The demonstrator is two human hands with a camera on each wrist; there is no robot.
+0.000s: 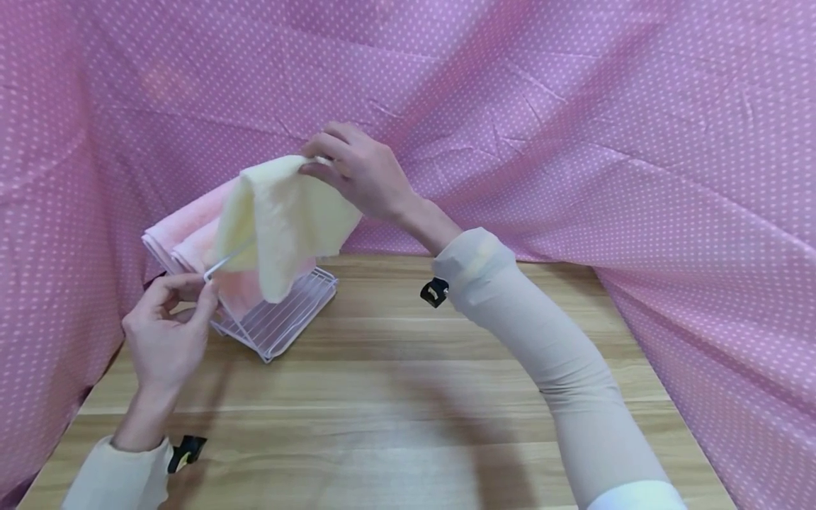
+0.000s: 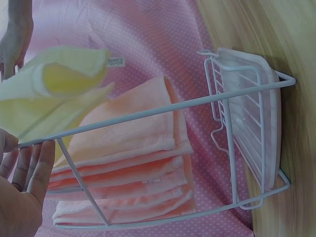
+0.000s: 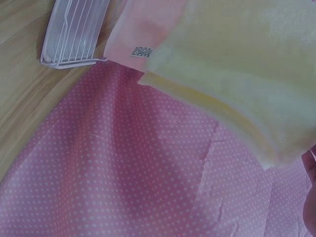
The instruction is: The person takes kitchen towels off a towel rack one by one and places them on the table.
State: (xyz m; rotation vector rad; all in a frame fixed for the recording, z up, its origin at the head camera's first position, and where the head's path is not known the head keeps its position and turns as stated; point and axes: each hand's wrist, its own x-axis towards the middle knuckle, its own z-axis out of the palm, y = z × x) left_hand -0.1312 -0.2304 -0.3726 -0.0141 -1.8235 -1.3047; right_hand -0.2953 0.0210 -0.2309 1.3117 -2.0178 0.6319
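Note:
My right hand (image 1: 370, 173) holds a pale yellow towel (image 1: 280, 219) by its upper edge, with fingers and thumb pinching the cloth. The towel hangs folded down at the top of a white wire rack (image 1: 299, 312), and one rack bar passes in between its hanging layers. At the rack's upper front corner, my left hand (image 1: 167, 336) pinches the wire between thumb and fingers. In the left wrist view the rack's long side bar (image 2: 158, 108) runs from those fingers to the base. Folded pink towels (image 2: 128, 123) hang on the rack behind the yellow one.
A shallow tray (image 2: 247, 98) with wires over it forms the rack's base on the wooden table (image 1: 382, 411). Pink dotted cloth (image 1: 542, 142) rises behind and along both sides. Black clips (image 1: 435, 292) show near both cuffs.

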